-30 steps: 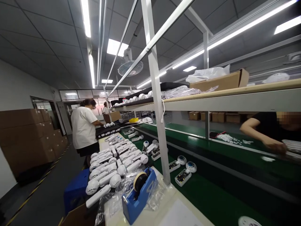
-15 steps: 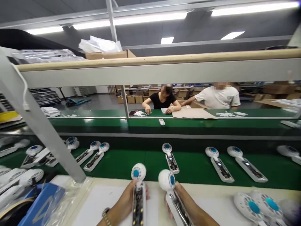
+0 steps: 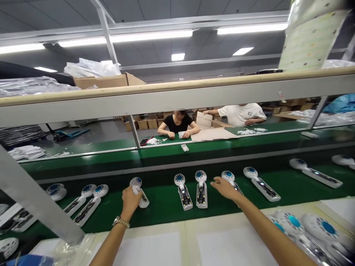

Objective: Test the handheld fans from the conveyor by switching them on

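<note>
My left hand (image 3: 131,200) is over the green conveyor belt, its fingers closed round the neck of a white handheld device (image 3: 144,199) with a round head. The device's lower end rests on the belt. My right hand (image 3: 225,187) is stretched over the belt with its fingers apart and nothing in them. It partly covers another round-headed device (image 3: 228,175); whether it touches that one I cannot tell. Between my hands lie two such devices, a left one (image 3: 183,195) and a right one (image 3: 201,192), side by side with blue-centred heads and circuit boards showing in their handles.
More devices lie along the belt (image 3: 163,214) on both sides. Several finished-looking heads (image 3: 318,227) crowd the bench at the right. A slanted metal post (image 3: 41,199) stands at the left, and a shelf beam (image 3: 172,99) crosses above. Two people work beyond.
Both hands have moved forward from the bench to the belt. My right hand has let go of its device; my left has swung out leftward. The view has tilted upward.
</note>
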### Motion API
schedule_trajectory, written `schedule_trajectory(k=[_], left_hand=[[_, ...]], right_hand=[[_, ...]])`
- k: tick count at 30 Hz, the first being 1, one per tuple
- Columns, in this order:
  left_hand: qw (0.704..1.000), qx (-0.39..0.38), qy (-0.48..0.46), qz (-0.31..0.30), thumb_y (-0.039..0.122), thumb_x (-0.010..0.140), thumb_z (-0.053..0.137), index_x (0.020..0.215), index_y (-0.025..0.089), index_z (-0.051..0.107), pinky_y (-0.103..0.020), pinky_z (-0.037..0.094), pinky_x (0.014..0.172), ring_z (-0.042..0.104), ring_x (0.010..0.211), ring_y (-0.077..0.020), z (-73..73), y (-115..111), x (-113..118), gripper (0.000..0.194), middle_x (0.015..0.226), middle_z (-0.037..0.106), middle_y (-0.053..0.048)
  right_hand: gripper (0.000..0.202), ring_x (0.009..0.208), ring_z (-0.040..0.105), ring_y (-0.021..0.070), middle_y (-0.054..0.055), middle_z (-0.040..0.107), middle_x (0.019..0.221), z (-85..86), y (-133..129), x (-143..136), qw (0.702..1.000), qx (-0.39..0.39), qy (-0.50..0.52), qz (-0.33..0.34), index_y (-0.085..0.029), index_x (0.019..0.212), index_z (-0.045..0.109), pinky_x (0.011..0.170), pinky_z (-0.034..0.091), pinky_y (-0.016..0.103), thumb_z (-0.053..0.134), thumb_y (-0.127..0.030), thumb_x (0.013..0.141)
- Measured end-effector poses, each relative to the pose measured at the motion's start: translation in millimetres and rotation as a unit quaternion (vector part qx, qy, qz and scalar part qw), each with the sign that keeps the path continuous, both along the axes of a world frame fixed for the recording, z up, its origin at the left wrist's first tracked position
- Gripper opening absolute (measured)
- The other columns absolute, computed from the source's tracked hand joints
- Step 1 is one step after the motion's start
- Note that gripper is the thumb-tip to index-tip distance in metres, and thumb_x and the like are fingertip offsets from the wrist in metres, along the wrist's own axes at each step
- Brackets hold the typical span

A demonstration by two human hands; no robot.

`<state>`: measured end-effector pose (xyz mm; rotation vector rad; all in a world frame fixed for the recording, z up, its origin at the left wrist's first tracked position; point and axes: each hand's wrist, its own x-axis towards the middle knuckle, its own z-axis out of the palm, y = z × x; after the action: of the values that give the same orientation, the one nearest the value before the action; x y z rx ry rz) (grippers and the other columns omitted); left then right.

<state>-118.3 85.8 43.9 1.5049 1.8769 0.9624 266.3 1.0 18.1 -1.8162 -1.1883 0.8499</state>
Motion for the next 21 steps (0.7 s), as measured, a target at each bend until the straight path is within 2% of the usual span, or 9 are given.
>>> schedule_trajectory(k=[2, 5, 7, 10, 13, 16, 18, 21], left_hand=[[0.999, 0.018, 0.033, -0.028, 0.037, 0.063, 0.056, 0.101, 0.009, 0.050, -0.040, 0.036, 0.089, 0.039, 0.118, -0.0353, -0.2, 5.7, 24.3, 0.048, 0.116, 0.051, -0.021], [0.993, -0.039, 0.041, -0.108, 0.046, 0.059, 0.061, 0.073, 0.012, 0.056, -0.039, 0.043, 0.076, 0.056, 0.095, -0.0364, -15.9, 0.9, 82.1, 0.037, 0.086, 0.063, -0.017], [0.985, -0.086, 0.027, -0.147, 0.042, 0.053, 0.067, 0.061, 0.015, 0.051, -0.036, 0.045, 0.066, 0.060, 0.083, -0.0353, -28.5, -4.4, 120.6, 0.032, 0.072, 0.064, -0.014], [0.980, -0.110, -0.015, -0.168, 0.024, 0.049, 0.069, 0.066, 0.016, 0.047, -0.032, 0.045, 0.066, 0.058, 0.090, -0.0342, -37.3, -9.6, 154.3, 0.029, 0.079, 0.063, -0.013], [0.967, -0.139, -0.088, -0.194, 0.019, 0.052, 0.067, 0.077, 0.015, 0.044, -0.031, 0.047, 0.063, 0.060, 0.085, -0.0308, -33.7, -16.1, 152.1, 0.035, 0.077, 0.062, -0.010], [0.941, -0.162, -0.185, -0.234, 0.023, 0.059, 0.065, 0.087, 0.017, 0.040, -0.030, 0.050, 0.061, 0.063, 0.074, -0.0226, -30.1, -33.6, 128.4, 0.038, 0.078, 0.062, -0.005], [0.927, -0.155, -0.237, -0.245, 0.031, 0.065, 0.063, 0.094, 0.020, 0.038, -0.030, 0.051, 0.063, 0.063, 0.072, -0.0173, -33.1, -51.6, 110.1, 0.039, 0.086, 0.061, -0.004], [0.892, -0.156, -0.353, -0.233, 0.038, 0.069, 0.061, 0.099, 0.022, 0.039, -0.032, 0.052, 0.060, 0.062, 0.064, -0.0151, -46.0, -79.7, 86.3, 0.041, 0.091, 0.061, -0.005]], right_hand=[[0.038, 0.116, 0.043, 0.0292, 0.016, 0.048, 0.126, -1.6, -4.3, 27.7, 0.997, -0.036, -0.037, -0.059, -0.011, 0.112, 0.052, 0.096, 0.031, 0.043, 0.058, -0.026, 0.077], [0.028, 0.107, 0.050, 0.0257, 0.010, 0.053, 0.118, -9.3, -13.3, 49.9, 0.988, -0.098, -0.052, -0.109, -0.013, 0.107, 0.053, 0.090, 0.037, 0.049, 0.056, -0.024, 0.082], [0.023, 0.097, 0.055, 0.0220, 0.007, 0.057, 0.110, -14.1, -15.7, 49.7, 0.987, -0.122, -0.031, -0.105, -0.014, 0.103, 0.056, 0.083, 0.045, 0.044, 0.055, -0.026, 0.083], [0.020, 0.086, 0.059, 0.0189, 0.005, 0.060, 0.101, -18.0, -14.8, 32.9, 0.988, -0.127, 0.040, -0.084, -0.013, 0.099, 0.057, 0.073, 0.050, 0.037, 0.054, -0.027, 0.084], [0.018, 0.073, 0.061, 0.0153, 0.003, 0.062, 0.089, -22.3, -17.3, 3.5, 0.980, -0.114, 0.156, -0.057, -0.013, 0.094, 0.057, 0.064, 0.052, 0.032, 0.054, -0.027, 0.084], [0.017, 0.061, 0.062, 0.0146, 0.003, 0.063, 0.076, -32.5, -28.5, -33.6, 0.955, -0.065, 0.287, -0.034, -0.014, 0.084, 0.053, 0.055, 0.052, 0.030, 0.056, -0.030, 0.080], [0.018, 0.054, 0.062, 0.0150, 0.003, 0.063, 0.074, -41.4, -39.2, -58.1, 0.934, -0.016, 0.355, -0.032, -0.017, 0.081, 0.049, 0.050, 0.051, 0.029, 0.056, -0.033, 0.076], [0.032, 0.051, 0.061, 0.0158, 0.003, 0.064, 0.080, -51.4, -54.5, -85.5, 0.904, 0.040, 0.425, -0.027, -0.021, 0.092, 0.046, 0.046, 0.048, 0.029, 0.059, -0.037, 0.067]])
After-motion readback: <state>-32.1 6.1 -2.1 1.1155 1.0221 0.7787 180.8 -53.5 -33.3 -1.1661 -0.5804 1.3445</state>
